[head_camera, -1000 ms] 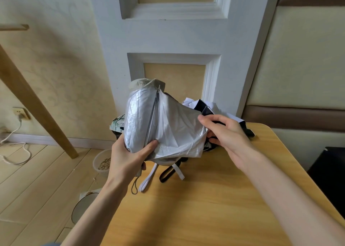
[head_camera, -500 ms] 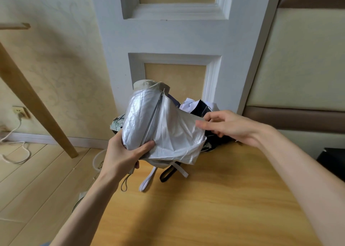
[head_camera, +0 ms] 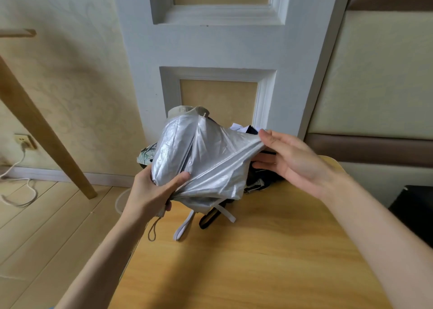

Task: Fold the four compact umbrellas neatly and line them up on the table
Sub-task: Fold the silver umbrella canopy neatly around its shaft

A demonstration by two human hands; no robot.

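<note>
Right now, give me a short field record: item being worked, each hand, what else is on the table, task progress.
item in work: silver umbrella, canopy loose, held above the table
left hand: grips the bunched lower end
right hand: pinches a canopy flap, stretched taut sideways
behind it: other umbrellas, piled and crumpled at the table's far edge
progress: none lined up in view

A home room: patterned wallpaper (head_camera: 70, 74), wooden floor (head_camera: 46, 226), wall socket (head_camera: 24, 140).
</note>
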